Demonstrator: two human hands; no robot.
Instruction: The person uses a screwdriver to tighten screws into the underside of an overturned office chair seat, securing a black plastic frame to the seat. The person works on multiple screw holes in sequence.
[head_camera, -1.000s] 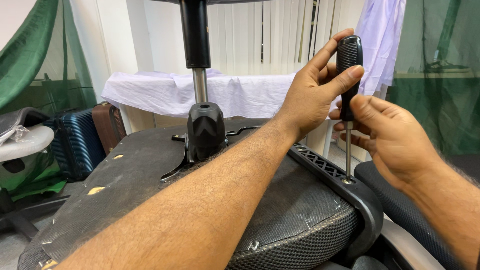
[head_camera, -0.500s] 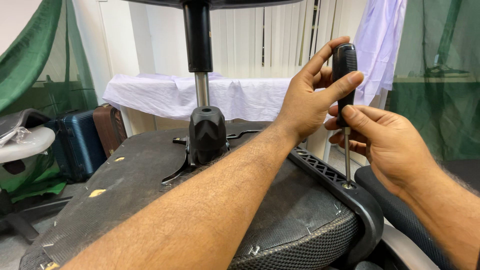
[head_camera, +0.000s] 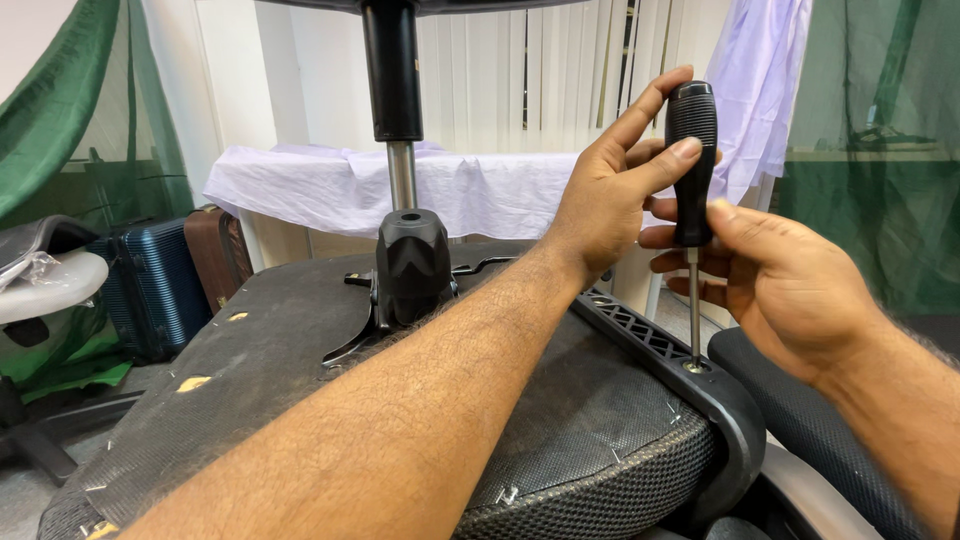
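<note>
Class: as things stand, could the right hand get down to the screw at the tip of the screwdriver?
Probably yes. The right hand holds the screwdriver low on its handle, and the screw sits just below in the black bracket, uncovered. Only the bare shaft stands between them; the left hand is higher up.

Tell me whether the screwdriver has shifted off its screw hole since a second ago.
No. The screwdriver stands upright as before, tip in the same hole on the black seat bracket, with left hand and right hand on it.
</note>
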